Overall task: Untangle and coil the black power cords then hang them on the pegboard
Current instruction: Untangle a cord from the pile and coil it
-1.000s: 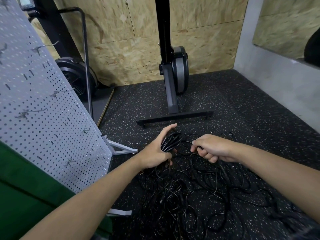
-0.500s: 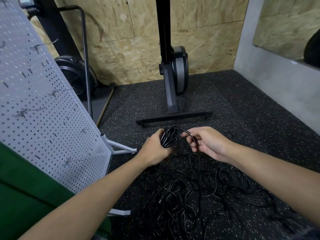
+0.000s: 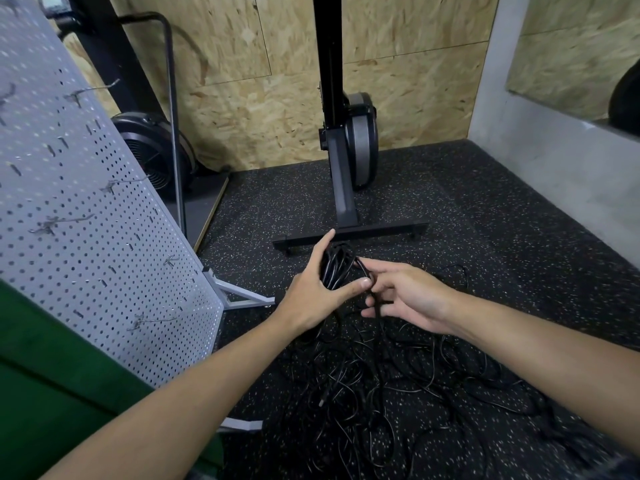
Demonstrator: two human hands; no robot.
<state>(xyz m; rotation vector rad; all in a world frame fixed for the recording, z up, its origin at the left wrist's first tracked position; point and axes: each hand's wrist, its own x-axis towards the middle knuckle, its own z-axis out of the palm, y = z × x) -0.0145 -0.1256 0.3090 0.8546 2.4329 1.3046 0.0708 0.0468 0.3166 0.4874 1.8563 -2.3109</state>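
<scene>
Gripping a coil of black power cord [image 3: 333, 268] at the centre of the frame, a person's left hand [image 3: 313, 296] closes its thumb across the front of the loops while the index finger points straight up behind them. The right hand [image 3: 410, 299], just to the right and almost touching the left thumb, is half open. Its index finger reaches toward the coil and its lower fingers curl loosely round a loose strand [image 3: 376, 306] that runs off the top of the coil and drops toward the floor. Both bare forearms enter from the bottom corners of the frame.

Below the hands, in the lower centre and lower right, the tangle of black cords [image 3: 381, 393] sprawls in overlapping loops across the speckled black rubber floor [image 3: 502, 237].

A grey perforated pegboard [image 3: 86, 265] fills the left side, leaning away from the camera on a pale metal stand [image 3: 242, 297], with bare wire hooks [image 3: 65, 220] jutting from it and no cord on any of them. A green surface [image 3: 52, 393] covers the lower left corner.

At upper centre, a black exercise machine [image 3: 360, 143] stands upright on a T-shaped base against a chipboard wall [image 3: 277, 98]. A black caged fan wheel [image 3: 149, 154] sits behind the pegboard at upper left, and a grey concrete ledge [image 3: 554, 168] runs along the right edge.
</scene>
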